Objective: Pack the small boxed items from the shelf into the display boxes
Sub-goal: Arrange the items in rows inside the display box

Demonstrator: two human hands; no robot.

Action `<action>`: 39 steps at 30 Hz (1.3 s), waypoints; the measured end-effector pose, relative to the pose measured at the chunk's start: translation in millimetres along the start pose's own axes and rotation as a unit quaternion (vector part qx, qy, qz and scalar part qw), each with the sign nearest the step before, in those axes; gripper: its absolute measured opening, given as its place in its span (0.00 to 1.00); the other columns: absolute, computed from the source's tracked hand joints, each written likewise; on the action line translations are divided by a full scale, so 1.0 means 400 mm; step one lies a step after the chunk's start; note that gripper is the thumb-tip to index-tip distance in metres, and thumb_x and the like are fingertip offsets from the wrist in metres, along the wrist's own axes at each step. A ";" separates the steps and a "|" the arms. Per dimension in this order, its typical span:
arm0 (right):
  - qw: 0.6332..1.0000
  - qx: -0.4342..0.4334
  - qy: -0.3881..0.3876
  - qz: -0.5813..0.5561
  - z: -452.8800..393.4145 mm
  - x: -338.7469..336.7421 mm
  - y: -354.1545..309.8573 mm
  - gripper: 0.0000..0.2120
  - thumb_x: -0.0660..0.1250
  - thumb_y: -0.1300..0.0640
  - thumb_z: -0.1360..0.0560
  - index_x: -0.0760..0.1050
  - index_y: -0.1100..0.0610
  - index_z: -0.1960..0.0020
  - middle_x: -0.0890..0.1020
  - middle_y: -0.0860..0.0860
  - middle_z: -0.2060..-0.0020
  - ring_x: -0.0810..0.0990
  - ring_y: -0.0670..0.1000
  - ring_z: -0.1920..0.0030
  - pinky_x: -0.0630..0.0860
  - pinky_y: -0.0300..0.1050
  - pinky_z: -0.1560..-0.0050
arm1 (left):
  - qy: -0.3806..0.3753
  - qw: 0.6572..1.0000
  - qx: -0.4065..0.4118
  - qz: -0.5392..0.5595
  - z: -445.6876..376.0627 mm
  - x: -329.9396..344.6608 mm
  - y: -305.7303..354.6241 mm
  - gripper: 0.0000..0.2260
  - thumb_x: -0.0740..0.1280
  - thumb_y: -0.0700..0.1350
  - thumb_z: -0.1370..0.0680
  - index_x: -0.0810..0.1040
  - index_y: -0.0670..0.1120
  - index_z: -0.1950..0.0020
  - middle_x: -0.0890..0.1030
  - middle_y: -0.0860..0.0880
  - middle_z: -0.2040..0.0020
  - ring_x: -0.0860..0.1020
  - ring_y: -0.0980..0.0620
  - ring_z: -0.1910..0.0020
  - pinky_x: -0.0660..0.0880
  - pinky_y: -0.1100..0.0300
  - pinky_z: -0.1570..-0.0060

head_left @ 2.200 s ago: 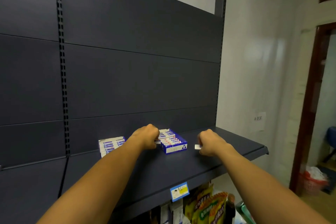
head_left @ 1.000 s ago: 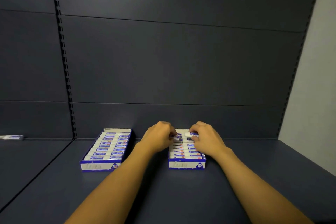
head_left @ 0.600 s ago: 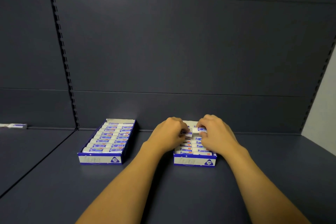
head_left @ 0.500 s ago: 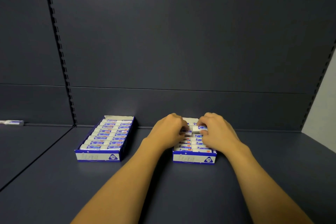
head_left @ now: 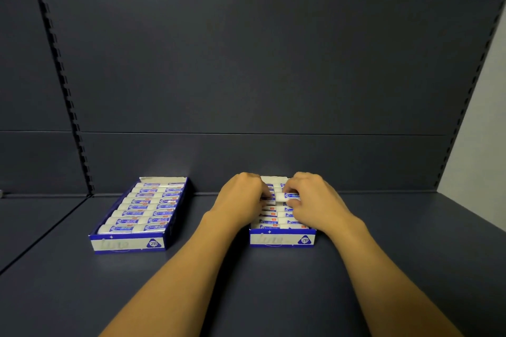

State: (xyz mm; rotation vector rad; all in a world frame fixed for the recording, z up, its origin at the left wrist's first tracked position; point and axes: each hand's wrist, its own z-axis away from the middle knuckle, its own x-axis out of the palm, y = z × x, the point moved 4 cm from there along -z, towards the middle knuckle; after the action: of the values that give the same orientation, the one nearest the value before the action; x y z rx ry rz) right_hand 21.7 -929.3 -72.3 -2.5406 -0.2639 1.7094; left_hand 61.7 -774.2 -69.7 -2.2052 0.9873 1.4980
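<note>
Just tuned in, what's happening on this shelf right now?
A person is packing small boxed items into two blue-and-white display boxes on a dark shelf. Both hands are over the right display box: the right hand pinches one small boxed item above the rows, while the left hand rests curled on the items at the box's left side. The left display box sits apart, its rows looking full, and neither hand touches it.

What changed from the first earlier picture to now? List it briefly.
The right hand carried the small boxed item from the bare shelf over to the right display box and now holds it above the rows. The left hand stayed at that box. The left display box stayed full and untouched. The head camera swung to face the shelf.
</note>
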 end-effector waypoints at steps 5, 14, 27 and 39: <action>1.000 0.003 0.001 0.012 0.000 0.005 0.000 0.16 0.73 0.53 0.24 0.78 0.49 0.37 0.76 0.45 0.40 0.78 0.47 0.44 0.74 0.36 0.51 | 0.002 1.000 0.000 0.000 0.002 0.001 0.001 0.13 0.67 0.47 0.18 0.82 0.48 0.35 0.79 0.48 0.38 0.78 0.51 0.41 0.76 0.58 0.38; 1.000 0.013 -0.005 0.006 -0.013 0.018 0.007 0.18 0.74 0.53 0.25 0.78 0.48 0.36 0.77 0.46 0.40 0.78 0.47 0.45 0.75 0.36 0.52 | -0.005 0.999 -0.013 0.034 0.004 0.000 -0.003 0.13 0.68 0.45 0.19 0.82 0.48 0.35 0.80 0.48 0.38 0.79 0.51 0.43 0.78 0.58 0.41; 0.999 0.034 -0.014 -0.006 -0.029 0.039 0.023 0.10 0.75 0.53 0.25 0.83 0.49 0.45 0.79 0.46 0.43 0.76 0.45 0.51 0.76 0.37 0.54 | -0.005 0.999 -0.017 0.040 -0.001 0.012 -0.011 0.13 0.69 0.44 0.19 0.82 0.48 0.35 0.80 0.48 0.38 0.80 0.51 0.43 0.78 0.58 0.40; 0.997 -0.014 -0.007 -0.069 -0.012 0.001 0.018 0.15 0.72 0.53 0.23 0.79 0.51 0.37 0.78 0.46 0.43 0.78 0.45 0.46 0.76 0.37 0.50 | 0.038 0.989 -0.042 0.137 0.011 0.004 -0.041 0.09 0.73 0.47 0.22 0.85 0.50 0.42 0.79 0.55 0.45 0.77 0.58 0.51 0.71 0.72 0.55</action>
State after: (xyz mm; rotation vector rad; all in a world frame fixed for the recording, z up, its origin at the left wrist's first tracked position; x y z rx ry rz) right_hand 27.0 -935.9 -71.9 -2.4663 -0.4568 1.6842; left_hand 70.3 -760.4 -75.2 -2.2729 1.3194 1.6064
